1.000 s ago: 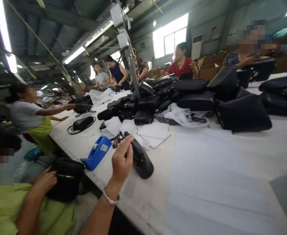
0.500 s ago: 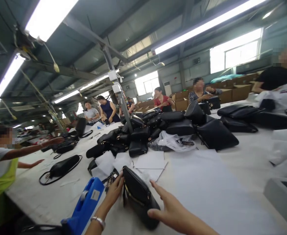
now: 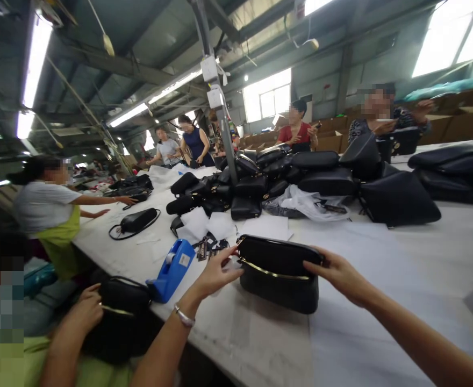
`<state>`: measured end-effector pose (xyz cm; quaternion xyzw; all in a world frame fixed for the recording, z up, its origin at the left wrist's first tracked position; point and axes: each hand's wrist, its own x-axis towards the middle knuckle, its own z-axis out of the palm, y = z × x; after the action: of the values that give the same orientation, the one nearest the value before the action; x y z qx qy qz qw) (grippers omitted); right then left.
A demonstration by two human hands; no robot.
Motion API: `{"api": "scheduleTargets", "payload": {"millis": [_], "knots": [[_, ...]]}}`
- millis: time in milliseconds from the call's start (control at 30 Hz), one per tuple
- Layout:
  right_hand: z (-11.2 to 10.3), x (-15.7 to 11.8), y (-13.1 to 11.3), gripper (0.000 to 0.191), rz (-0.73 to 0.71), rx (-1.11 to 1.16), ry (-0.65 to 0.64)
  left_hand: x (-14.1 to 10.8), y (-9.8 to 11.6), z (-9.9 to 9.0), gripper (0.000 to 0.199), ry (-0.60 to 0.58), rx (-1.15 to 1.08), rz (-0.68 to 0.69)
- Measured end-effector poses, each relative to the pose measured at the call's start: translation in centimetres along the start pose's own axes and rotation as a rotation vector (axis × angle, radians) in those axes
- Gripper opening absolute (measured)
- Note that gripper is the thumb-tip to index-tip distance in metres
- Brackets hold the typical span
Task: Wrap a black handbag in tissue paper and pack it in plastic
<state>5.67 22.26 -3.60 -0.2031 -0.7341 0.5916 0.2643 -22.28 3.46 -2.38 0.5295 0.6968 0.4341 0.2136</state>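
A black handbag (image 3: 279, 290) with a gold zip across its front stands tilted over the white table, held between my hands. My left hand (image 3: 219, 273), with a silver bracelet at its wrist, pinches the bag's upper left corner. At the other end, my right hand (image 3: 341, 273) grips the upper right corner, thumb on the front and fingers behind. Just left of the bag lie dark hang tags (image 3: 202, 250) and a blue tape dispenser (image 3: 176, 269). White paper sheets (image 3: 196, 223) lie behind it.
Black bags (image 3: 246, 188) are heaped across the table's middle, with a crumpled clear plastic bag (image 3: 313, 203) in front. A co-worker's hand (image 3: 84, 314) holds another black bag (image 3: 117, 322) close at my lower left. More people work around the table (image 3: 406, 258).
The handbag has turned so its zipped front faces me. My right hand has closed on its right end. My view has shifted, bringing a nearby co-worker into sight at lower left.
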Motion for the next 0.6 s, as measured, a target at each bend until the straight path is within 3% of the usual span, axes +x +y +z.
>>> {"api": "scheduleTargets", "payload": {"millis": [133, 200, 267, 333, 500, 600], "knots": [[-4.4, -3.1, -1.2, 0.053, 0.017, -0.080, -0.006, 0.1, 2.5, 2.7, 0.074, -0.142, 0.001, 0.080], [-6.0, -4.5, -1.6, 0.053, 0.007, -0.112, 0.011, 0.4, 3.3, 4.5, 0.076, -0.267, -0.009, 0.095], [-7.5, -5.7, -1.6, 0.053, -0.009, -0.134, 0.042, 0.8, 3.9, 6.4, 0.071, -0.402, -0.016, 0.090], [-8.9, -6.7, -1.5, 0.052, -0.026, -0.161, 0.070, 1.3, 4.4, 8.3, 0.063, -0.462, 0.036, 0.080], [-11.9, -8.8, -1.5, 0.043, -0.152, -0.270, 0.118, 3.2, 5.7, 11.7, 0.036, -0.361, 0.257, 0.062], [-12.9, -9.9, -1.5, 0.034, -0.280, -0.340, 0.196, 3.7, 7.2, 12.9, 0.045, -0.138, 0.366, 0.179]]}}
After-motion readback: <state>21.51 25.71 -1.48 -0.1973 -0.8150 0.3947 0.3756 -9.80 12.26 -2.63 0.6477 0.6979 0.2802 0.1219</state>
